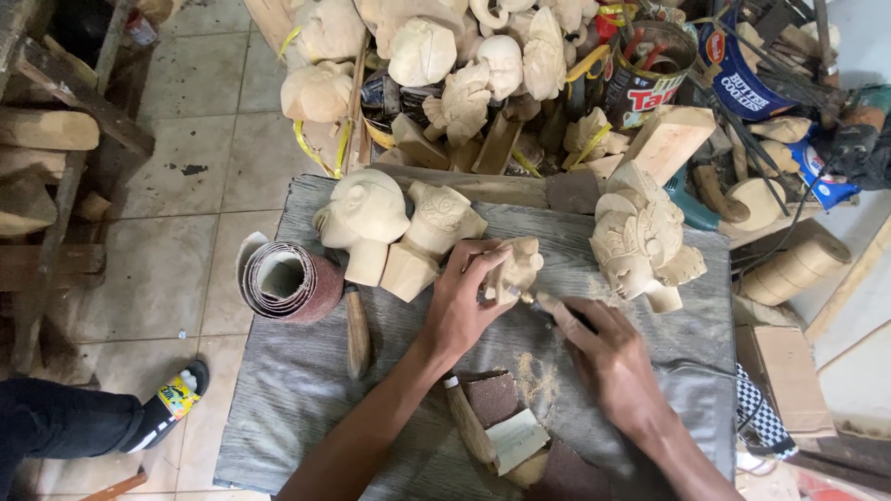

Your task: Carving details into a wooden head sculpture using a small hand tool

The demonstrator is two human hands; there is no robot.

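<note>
We cannot see the tool's handle inside our right hand point(608, 357), our left hand point(464, 297) covers part of the small carving point(515, 269), and the sandpaper pieces point(566, 468) are cut off below.

Bare forearms, no sleeves; dark trouser leg point(56, 422), sandal point(172, 404).

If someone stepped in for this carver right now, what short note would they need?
Left hand: grips a small pale wooden carving, steadying it on the grey workbench.
Right hand: holds a thin carving tool, its tip against the carving.
Nearby: three larger carved heads stand along the far side of the bench, a roll of sandpaper on the left, sandpaper pieces close by.
Done: the piece is roughly shaped; wood dust lies on the bench.
Left: how much detail cutting remains is hard to tell.
</note>
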